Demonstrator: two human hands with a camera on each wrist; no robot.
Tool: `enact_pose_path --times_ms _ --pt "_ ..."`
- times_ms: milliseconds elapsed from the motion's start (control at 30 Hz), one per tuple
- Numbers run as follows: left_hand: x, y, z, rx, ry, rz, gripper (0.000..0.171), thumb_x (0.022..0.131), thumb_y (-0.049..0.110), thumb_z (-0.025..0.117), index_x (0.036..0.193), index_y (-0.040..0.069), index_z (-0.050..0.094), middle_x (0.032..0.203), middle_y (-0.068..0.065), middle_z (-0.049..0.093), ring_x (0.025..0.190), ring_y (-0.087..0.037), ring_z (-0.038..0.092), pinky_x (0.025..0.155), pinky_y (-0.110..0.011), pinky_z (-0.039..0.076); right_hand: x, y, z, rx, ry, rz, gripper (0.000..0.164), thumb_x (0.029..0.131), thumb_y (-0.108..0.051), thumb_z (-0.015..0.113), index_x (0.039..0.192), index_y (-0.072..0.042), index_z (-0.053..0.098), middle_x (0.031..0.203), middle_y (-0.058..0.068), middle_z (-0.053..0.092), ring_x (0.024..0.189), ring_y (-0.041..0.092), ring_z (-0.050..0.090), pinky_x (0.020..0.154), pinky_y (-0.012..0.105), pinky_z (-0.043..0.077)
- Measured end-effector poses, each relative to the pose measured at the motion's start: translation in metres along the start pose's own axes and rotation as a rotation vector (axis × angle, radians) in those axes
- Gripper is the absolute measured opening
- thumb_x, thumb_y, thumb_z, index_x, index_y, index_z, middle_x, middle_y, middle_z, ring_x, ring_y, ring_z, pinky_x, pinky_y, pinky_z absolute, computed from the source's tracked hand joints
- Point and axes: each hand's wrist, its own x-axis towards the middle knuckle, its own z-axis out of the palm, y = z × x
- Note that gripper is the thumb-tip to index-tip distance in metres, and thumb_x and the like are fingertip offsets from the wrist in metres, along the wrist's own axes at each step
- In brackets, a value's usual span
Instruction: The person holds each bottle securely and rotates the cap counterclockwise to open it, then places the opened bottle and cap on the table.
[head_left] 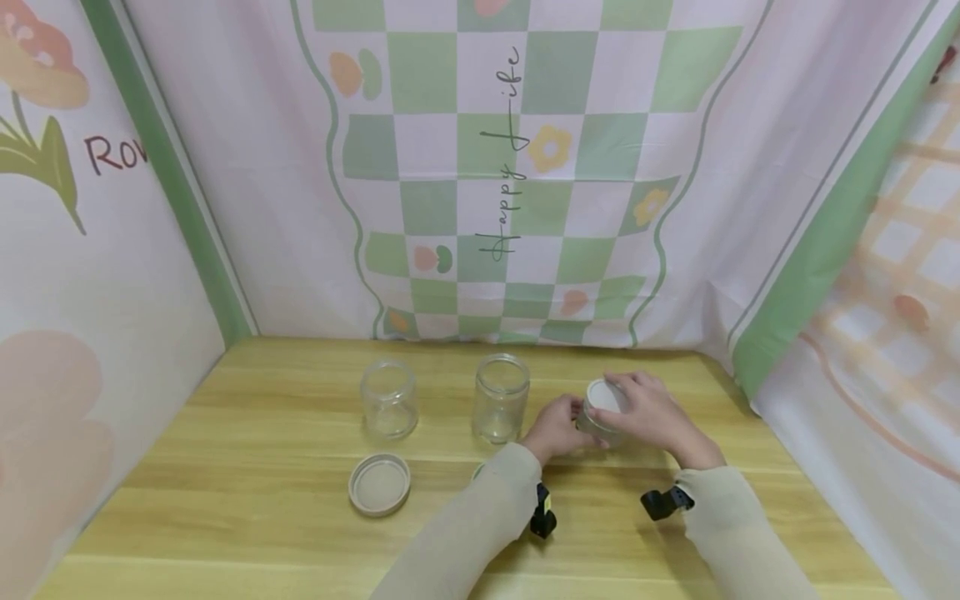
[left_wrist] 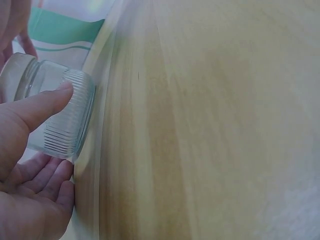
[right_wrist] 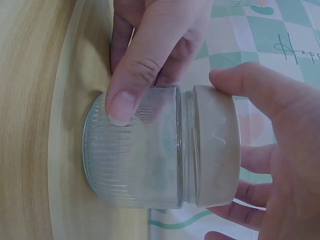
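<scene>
A ribbed clear glass jar (right_wrist: 145, 160) stands upright on the right of the table, a cream lid (right_wrist: 218, 145) over its mouth. My left hand (head_left: 557, 429) holds the jar's side, its thumb lying along the ribbed glass in the left wrist view. From the right, my right hand (head_left: 648, 410) grips the lid by its rim, thumb on one side and fingers on the other. In the right wrist view, the lid sits over the jar's threaded neck; whether it is tight I cannot tell.
Two lidless glass jars stand to the left, one at the far left (head_left: 388, 400) and one at the middle (head_left: 501, 400). A loose lid (head_left: 379, 485) lies in front of the left jar. My left sleeve (head_left: 480, 521) mostly hides another round rim. Printed curtains (head_left: 525, 275) border the wooden table (head_left: 247, 467).
</scene>
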Motion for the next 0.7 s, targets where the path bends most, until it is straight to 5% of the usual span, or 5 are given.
enact_pose_path --times_ms 700 --pt "-0.0071 0.006 -0.0042 -0.022 -0.01 0.002 0.063 0.072 0.016 0.093 0.127 0.009 0.062 0.121 0.0 0.067 0.113 -0.016 0.061 0.096 -0.03 0.051 0.0028 0.0026 -0.004 0.039 0.033 -0.045 0.069 0.089 -0.043 0.074 0.133 0.007 0.057 0.126 0.032 0.056 0.111 0.05 0.05 0.083 0.062 0.048"
